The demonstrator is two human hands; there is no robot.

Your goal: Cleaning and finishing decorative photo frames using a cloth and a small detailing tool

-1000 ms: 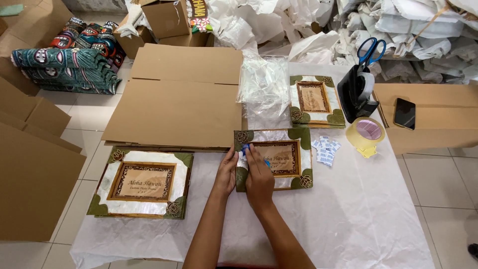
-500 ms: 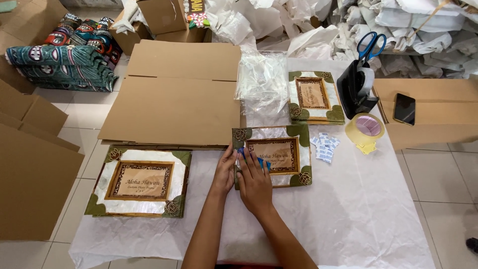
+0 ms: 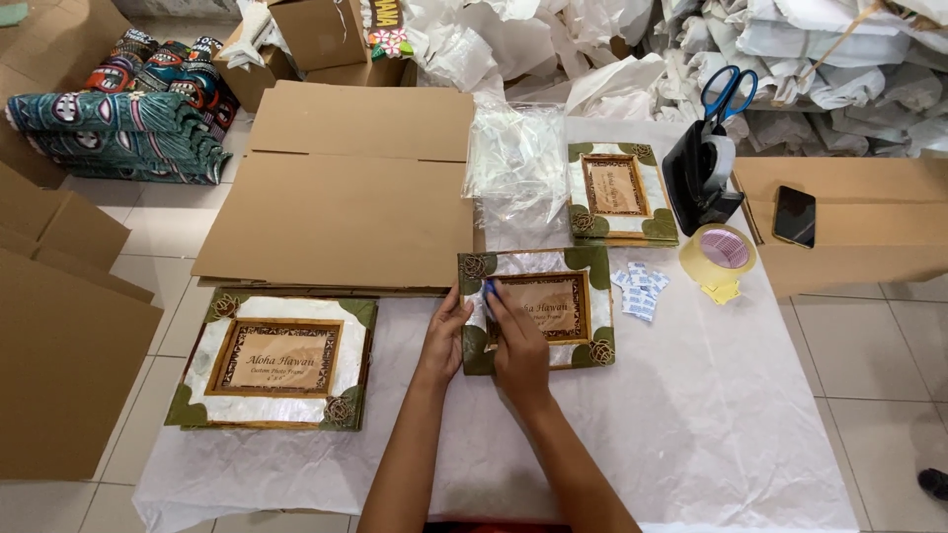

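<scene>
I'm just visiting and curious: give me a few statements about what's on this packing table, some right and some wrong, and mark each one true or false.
1. Both hands, left hand and right hand, rest on the middle green-cornered picture frame. True.
2. The blue-handled scissors lie flat on the white paper table cover. False: they stand in the black tape dispenser.
3. A dark phone lies on the brown cardboard box at right. True.
4. The yellowish tape roll sits on the large green-cornered frame at left. False: it lies right of the small white packets.
5. Only one frame is in view. False: three are.
</scene>
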